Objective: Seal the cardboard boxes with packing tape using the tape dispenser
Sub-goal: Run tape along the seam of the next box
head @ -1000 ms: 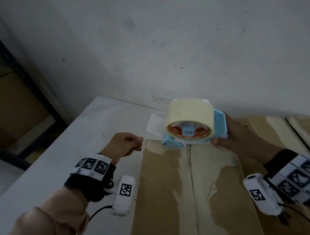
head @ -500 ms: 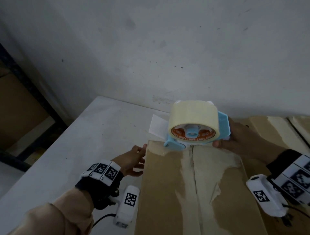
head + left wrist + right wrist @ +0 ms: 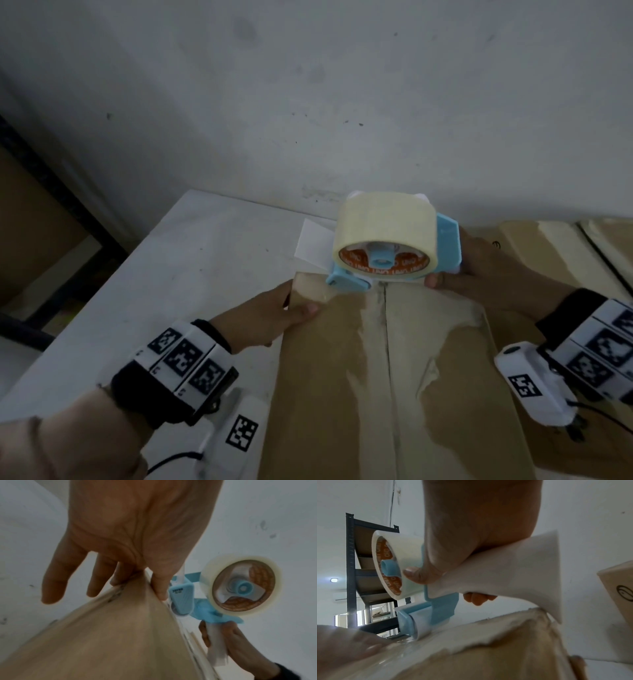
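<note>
At the far end of the cardboard box [image 3: 394, 377], the blue tape dispenser [image 3: 394, 253] is sitting right over the centre seam, its front roller pressing down on the box top, as the right wrist view is showing. The right hand [image 3: 486, 267] is wrapping its fingers and thumb around the dispenser's white handle [image 3: 513, 566], gripping it firmly from the right side. A fat roll of pale packing tape [image 3: 383, 229] is riding on the dispenser's hub, orange core label facing the near side.

Over on the left, the left hand [image 3: 270, 315] is bracing the box's far-left corner: thumb lying flat on the top face, fingers [image 3: 56, 577] reaching straight down along the left wall, loose and extended rather than curling. The thumb tip is sitting just beside the dispenser's blue front guard in the left wrist view.

The box itself is lying on the white worktop [image 3: 191, 267], flaps closed and meeting along a seam running near to far, with torn pale patches of old tape residue spreading across the brown top. A white slip of paper [image 3: 313, 245] is lying on the worktop just beyond the box, partly hidden behind the roll. More taped boxes [image 3: 555, 246] are standing to the right, against the wall [image 3: 308, 102]. A dark metal shelving rack [image 3: 351, 561] is showing in the right wrist view.
</note>
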The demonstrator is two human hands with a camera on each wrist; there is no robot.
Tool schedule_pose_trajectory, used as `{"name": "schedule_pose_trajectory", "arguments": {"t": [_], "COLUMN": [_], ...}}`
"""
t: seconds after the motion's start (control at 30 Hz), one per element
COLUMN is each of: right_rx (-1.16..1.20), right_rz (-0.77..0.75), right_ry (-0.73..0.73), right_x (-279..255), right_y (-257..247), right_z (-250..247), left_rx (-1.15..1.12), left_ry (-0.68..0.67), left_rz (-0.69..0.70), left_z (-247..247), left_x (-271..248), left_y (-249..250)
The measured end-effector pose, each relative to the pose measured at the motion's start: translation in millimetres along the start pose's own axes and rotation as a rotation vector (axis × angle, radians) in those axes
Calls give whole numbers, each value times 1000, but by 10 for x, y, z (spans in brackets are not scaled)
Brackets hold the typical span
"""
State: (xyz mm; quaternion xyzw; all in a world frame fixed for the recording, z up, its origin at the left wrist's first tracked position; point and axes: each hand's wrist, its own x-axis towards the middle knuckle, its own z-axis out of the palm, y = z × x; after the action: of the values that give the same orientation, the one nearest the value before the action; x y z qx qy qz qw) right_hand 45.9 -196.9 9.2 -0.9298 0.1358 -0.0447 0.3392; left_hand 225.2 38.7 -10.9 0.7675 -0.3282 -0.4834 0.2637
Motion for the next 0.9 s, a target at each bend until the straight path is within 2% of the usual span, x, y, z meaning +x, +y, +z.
{"name": "schedule_pose_trajectory", "arguments": {"t": [0.17,0.33,0.6,0.7,0.8,0.9], "right_rx": [65,115,67,-2,28,46], "right_rz": [28,52,118,125,124,147], "right_ry": [53,101,222,264,300,304], "right_x": [-110,-188,-265,-285,-277,-248], "right_y": [28,40,-25,-35,-39,-60], "right_z": [52,138,238,289,326,321], "left_rx": [196,431,850,891,869,933], "left_ry": [-56,-65,165,204,134,141], "left_rz": [-88,-62,6,25,40,39], "left_z": [-221,-349,-353,-210,-13,70], "left_x": [125,271,541,574,599,594], "left_y": [135,452,703,760,730,681]}}
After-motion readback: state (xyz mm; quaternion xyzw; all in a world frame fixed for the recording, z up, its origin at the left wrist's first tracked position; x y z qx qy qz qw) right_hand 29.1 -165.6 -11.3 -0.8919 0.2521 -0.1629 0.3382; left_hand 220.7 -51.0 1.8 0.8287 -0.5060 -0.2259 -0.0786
